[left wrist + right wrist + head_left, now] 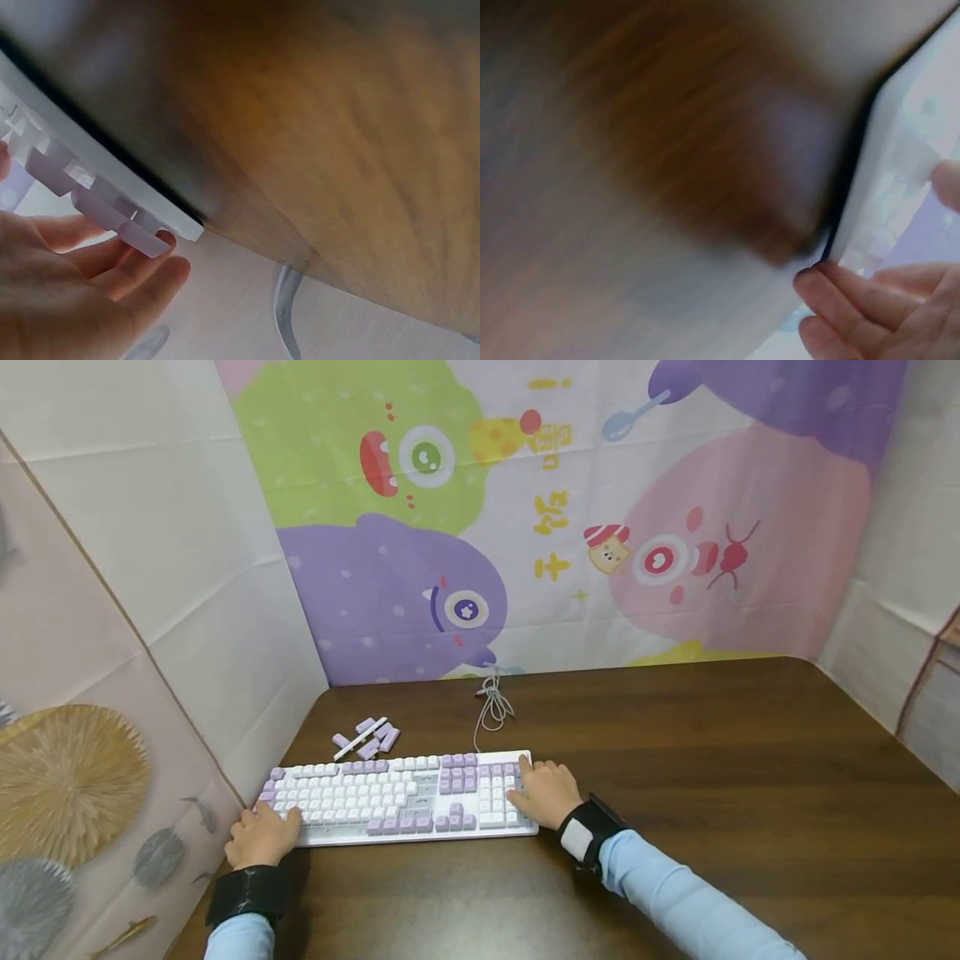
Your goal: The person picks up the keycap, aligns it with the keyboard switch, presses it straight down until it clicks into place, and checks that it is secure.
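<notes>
A white and lilac keyboard (pixel 390 793) lies flat on the brown table, with grey gaps where some keycaps are off. At its left end, my left hand (pixel 262 837) grips the short side, thumb over the keys and fingers along the edge. The left wrist view shows those fingers beside lilac keycaps (pixel 101 206). My right hand (pixel 550 793) grips the opposite end, its thumb on the number-pad side. Seen from the right wrist, fingertips (pixel 814 281) touch the keyboard's outer edge.
Behind the keyboard, on the left, lies a small pile of loose lilac keycaps (pixel 389 740) with a long white keycap (pixel 360 739). A bundled cable (pixel 493 702) runs back from the keyboard. A cartoon-printed cloth (pixel 555 610) hangs at the table's rear; a pale cloth (pixel 187 610) covers the left.
</notes>
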`<state>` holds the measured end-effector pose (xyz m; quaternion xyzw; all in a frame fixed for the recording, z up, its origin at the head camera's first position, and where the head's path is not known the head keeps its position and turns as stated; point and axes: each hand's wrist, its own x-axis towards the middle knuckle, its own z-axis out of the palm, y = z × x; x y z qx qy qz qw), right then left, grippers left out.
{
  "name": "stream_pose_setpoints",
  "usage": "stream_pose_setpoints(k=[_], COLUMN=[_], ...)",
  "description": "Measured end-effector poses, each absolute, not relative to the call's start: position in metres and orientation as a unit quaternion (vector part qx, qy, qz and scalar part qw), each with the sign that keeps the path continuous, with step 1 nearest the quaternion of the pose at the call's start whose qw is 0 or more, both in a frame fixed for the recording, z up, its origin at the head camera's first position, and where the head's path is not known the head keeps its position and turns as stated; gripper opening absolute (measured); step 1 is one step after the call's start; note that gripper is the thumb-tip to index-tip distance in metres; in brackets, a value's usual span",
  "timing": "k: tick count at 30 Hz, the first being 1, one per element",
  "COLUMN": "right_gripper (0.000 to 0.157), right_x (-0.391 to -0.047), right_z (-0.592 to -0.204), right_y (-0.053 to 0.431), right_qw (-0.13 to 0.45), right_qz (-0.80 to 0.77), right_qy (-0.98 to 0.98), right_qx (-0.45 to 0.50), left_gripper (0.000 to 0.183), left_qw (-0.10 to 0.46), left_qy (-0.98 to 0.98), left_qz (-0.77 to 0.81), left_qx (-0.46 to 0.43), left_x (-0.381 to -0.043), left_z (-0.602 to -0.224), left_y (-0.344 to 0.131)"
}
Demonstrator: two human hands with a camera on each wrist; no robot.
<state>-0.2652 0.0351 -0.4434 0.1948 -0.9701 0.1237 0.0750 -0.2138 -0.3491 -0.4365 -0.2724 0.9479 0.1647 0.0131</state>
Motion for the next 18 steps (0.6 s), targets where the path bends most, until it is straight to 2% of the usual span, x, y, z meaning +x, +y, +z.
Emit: stream_pose_setpoints(k=[8, 18], right_gripper=[0.057, 0.052], right_x=[-0.263, -0.262], right_z=[-0.441, -0.438], right_y=[0.029, 0.043], right_qw=[0.052, 0.008], right_qz=[0.224, 0.258], right_qy=[-0.965, -0.961], right_qx=[0.128, 0.103], left_gripper=[0.074, 0.076], left_qw=[0.037, 0.082], left_qy=[0.954, 0.954], left_qz=[0.166, 0.178], left_qx=[-0.248, -0.228], left_x=[-0.212, -0.209], left_z=[-0.428, -0.422], left_y=[-0.353, -0.353])
